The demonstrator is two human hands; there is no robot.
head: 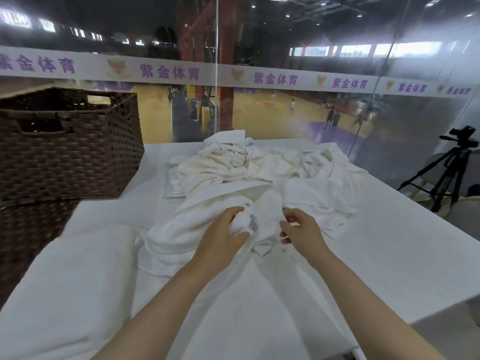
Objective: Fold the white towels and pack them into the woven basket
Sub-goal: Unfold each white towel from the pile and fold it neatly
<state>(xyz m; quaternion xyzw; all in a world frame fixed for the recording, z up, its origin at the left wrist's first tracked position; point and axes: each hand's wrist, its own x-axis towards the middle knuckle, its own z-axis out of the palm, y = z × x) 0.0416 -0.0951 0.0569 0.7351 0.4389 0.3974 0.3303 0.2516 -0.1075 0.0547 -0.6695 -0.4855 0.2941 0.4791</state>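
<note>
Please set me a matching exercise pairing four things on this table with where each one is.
Things:
1. woven basket
2. heap of unfolded towels
3. folded towel
4. tripod

Places:
A. near left, lying flat
B. off the table, far right
C. far left
D. far middle

Pairs: 1-C, 2-D, 3-A, 4-B

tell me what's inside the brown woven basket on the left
Nothing can be confirmed. The brown woven basket shows only its outer wall, rim and handle cut-outs; its near wall hides the inside, so whether any folded towels lie within cannot be told.
</note>
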